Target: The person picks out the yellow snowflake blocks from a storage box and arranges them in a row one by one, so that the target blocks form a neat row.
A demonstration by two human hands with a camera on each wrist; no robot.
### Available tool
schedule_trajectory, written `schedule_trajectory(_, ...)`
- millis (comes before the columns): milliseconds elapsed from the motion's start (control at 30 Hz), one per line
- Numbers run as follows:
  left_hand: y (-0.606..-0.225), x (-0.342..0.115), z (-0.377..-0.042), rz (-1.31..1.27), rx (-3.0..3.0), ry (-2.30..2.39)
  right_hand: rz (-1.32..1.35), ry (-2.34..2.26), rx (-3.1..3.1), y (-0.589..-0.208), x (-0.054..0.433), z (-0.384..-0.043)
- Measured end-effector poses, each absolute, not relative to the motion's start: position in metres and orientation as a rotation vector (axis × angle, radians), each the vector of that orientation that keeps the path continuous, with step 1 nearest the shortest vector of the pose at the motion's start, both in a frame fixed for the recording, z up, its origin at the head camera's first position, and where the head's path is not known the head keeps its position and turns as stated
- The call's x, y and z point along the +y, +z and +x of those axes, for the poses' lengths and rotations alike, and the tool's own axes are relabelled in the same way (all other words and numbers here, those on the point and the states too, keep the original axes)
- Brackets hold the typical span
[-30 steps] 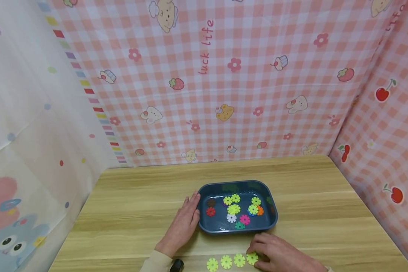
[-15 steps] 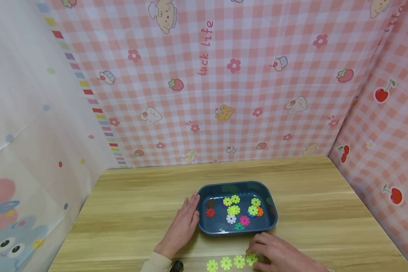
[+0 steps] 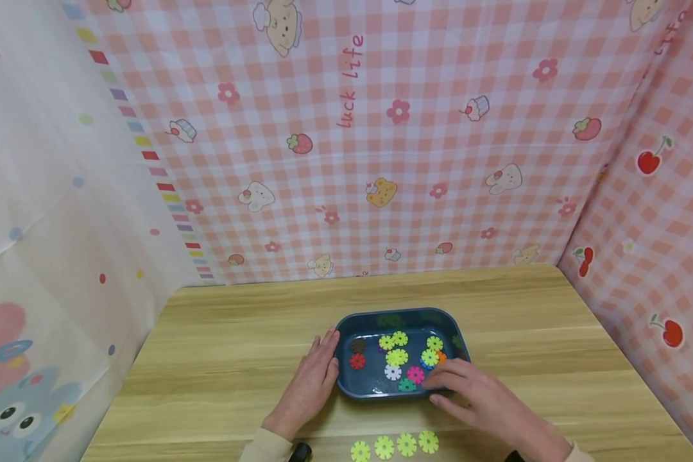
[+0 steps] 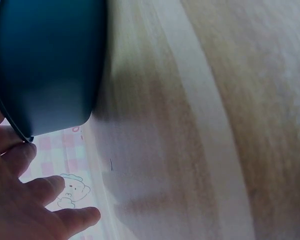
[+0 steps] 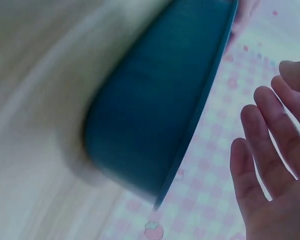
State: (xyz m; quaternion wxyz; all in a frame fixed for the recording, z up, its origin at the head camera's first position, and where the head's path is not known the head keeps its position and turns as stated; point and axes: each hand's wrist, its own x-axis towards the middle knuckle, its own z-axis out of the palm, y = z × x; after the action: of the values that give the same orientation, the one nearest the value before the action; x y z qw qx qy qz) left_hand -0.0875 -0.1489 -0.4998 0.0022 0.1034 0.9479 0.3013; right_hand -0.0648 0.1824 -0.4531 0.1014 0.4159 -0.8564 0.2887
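Note:
A dark blue rectangular tub (image 3: 375,396) holds several notched plastic discs: yellow (image 3: 397,357), white (image 3: 393,372), pink (image 3: 415,375), red (image 3: 357,362), green (image 3: 407,385) and other colours. My left hand (image 3: 308,380) rests with extended fingers against the tub's left rim; in the left wrist view its fingertips lie at the rim. My right hand (image 3: 475,393) hovers over the near right corner of the tub, covering part of it. Its relaxed fingers hold nothing in the right wrist view. Closer to me, several yellow discs (image 3: 407,444) lie in a row on the table.
The wood-grain table (image 3: 237,346) reaches back to a pink checked cloth (image 3: 346,160). White printed cloth (image 3: 46,192) hangs on the left, and more checked cloth (image 3: 664,224) on the right. A dark wrist strap (image 3: 300,452) sits by the left sleeve (image 3: 267,445).
My right hand has let go of the rightmost yellow disc in the row and moved forward to above the tub's near rim. The left hand has stayed at the tub's side.

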Motion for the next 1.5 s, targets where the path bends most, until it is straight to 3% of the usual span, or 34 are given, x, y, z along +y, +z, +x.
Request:
schedule_trajectory(433,-0.502,-0.150,-0.088,0.368,2.996,0.955,0.945,0.750,-2.791,-0.459,0.176,-0.096)
schedule_trajectory(1100,-0.503,-0.150,-0.087,0.384,3.002,0.981,0.738,0.630,-3.043,-0.469,0.146,-0.116)
schedule_trajectory(1500,-0.504,-0.150,-0.088,0.366,2.991,0.974,0.770,0.764,-3.063,-0.473,0.139,-0.123)
